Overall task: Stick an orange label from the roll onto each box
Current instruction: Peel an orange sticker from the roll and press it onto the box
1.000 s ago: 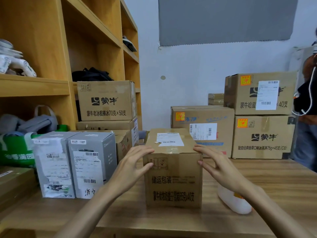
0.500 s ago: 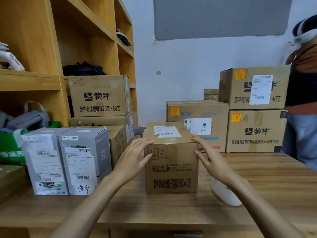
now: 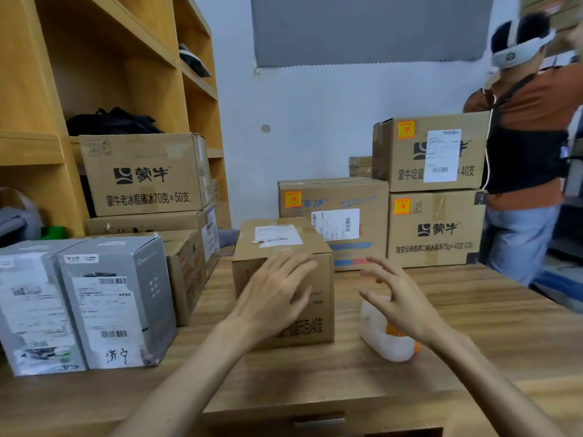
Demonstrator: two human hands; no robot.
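A small brown cardboard box (image 3: pixel 284 244) with a white shipping slip on top stands upright in the middle of the wooden table (image 3: pixel 473 326). My left hand (image 3: pixel 271 298) lies flat against its front face, fingers straight. My right hand (image 3: pixel 397 298) hovers just right of the box with relaxed, spread fingers, holding nothing, above the white label roll (image 3: pixel 378 339) with orange labels, which lies on the table. Three boxes at the back right carry orange labels: one at the left (image 3: pixel 293 199), one stacked on top (image 3: pixel 406 129), one below it (image 3: pixel 402 205).
Two grey cartons (image 3: pixel 104 298) stand at the left front, with brown boxes (image 3: pixel 142 175) stacked behind them beside a wooden shelf unit (image 3: pixel 94 64). Another person (image 3: pixel 530 159) with a headset stands at the right edge by the table.
Both hands left the box's top corners. My left hand slid onto the front face; my right hand pulled away to the right, over the label roll. The other person moved further into view.
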